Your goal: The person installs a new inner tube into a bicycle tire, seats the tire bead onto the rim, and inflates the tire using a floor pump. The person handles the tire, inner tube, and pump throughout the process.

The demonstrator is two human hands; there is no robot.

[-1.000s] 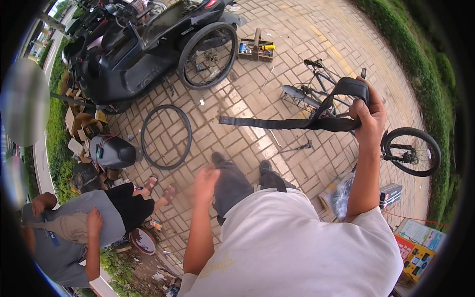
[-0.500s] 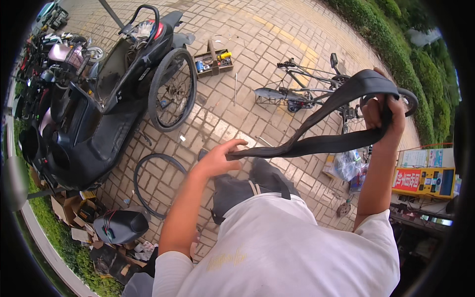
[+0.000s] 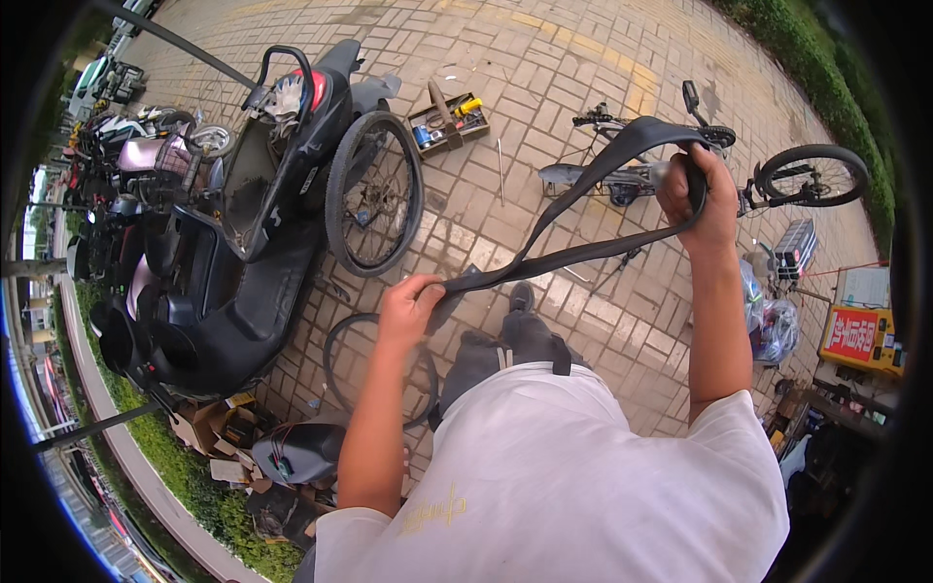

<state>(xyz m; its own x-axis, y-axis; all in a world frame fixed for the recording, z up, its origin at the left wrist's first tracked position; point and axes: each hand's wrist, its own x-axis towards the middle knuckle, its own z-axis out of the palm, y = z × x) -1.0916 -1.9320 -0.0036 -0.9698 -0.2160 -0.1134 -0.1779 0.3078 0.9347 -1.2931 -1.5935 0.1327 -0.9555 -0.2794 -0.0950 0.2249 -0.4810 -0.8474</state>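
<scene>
A flat, limp black inner tube (image 3: 583, 256) stretches between my two hands in front of my chest. At its left end, my left hand (image 3: 406, 309) pinches the tube between thumb and fingers. My right hand (image 3: 712, 202) is raised higher and closed around the right end, where the tube bends into a wide loop. Beneath my left forearm, a thin black tire (image 3: 330, 364) lies on the paving, partly hidden by the arm. A bicycle (image 3: 622, 177) rests on the ground beyond the loop, partly covered by the tube and my right hand.
On the left stands a black scooter (image 3: 243, 301), with a spoked wheel (image 3: 416, 189) leaning against it. A wooden toolbox (image 3: 447, 124) sits farther out on the brick paving. Cardboard boxes (image 3: 199, 426) lie lower left; plastic bags (image 3: 777, 330) and a yellow-and-red case (image 3: 860, 340) are right.
My right hand has come down and inward, and the tube's loop has narrowed and hangs lower. My left hand still pinches its end. The whole view has shifted, with the scooter farther right.
</scene>
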